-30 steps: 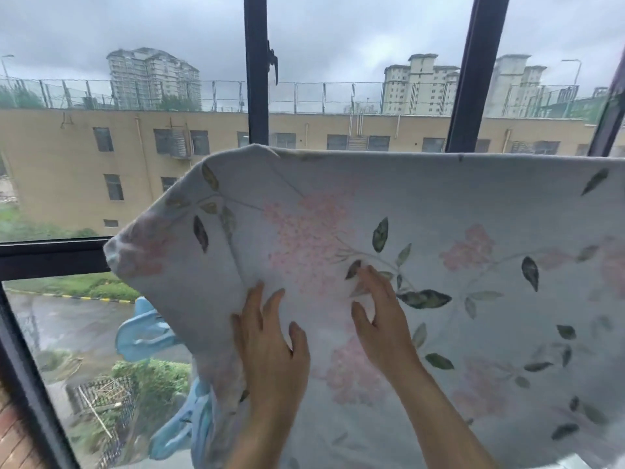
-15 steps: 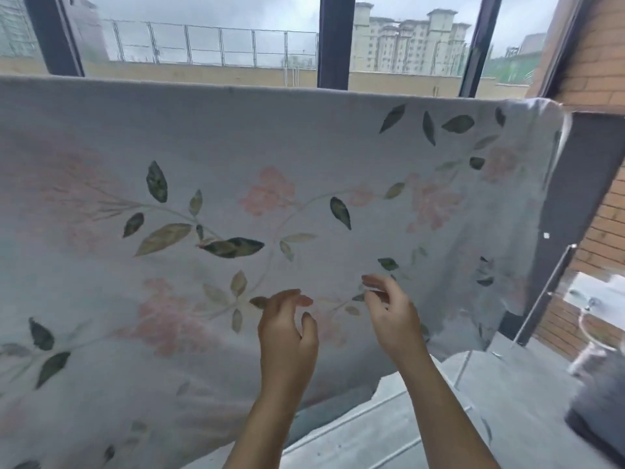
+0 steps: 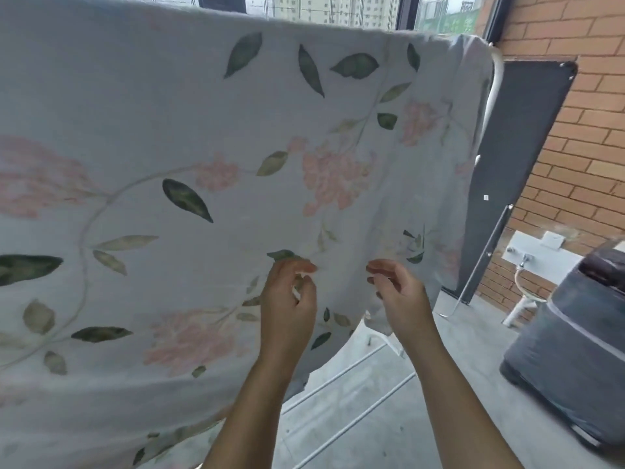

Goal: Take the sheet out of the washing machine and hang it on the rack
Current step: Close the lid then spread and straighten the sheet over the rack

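A pale sheet [image 3: 189, 137] printed with pink flowers and green leaves hangs spread over the white drying rack [image 3: 494, 83] and fills most of the view. Only the rack's right end tube and its lower rails [image 3: 351, 368] show past the cloth. My left hand [image 3: 289, 299] and my right hand [image 3: 397, 292] are side by side in front of the sheet's lower right part. Their fingers are half curled and apart, with the tips at the cloth and no fold gripped. The dark grey washing machine [image 3: 568, 346] stands at the right.
A dark panel [image 3: 521, 147] leans against the brick wall [image 3: 581, 106] just behind the rack's right end. A tap with a white hose [image 3: 523, 265] sits on the wall near the machine. Grey concrete floor [image 3: 422, 418] lies beneath. Window frames [image 3: 407, 11] stand behind the sheet.
The view has swung right along the sheet to the rack's right end. Both hands have lifted from flat on the cloth to curled fingers and shifted right with it.
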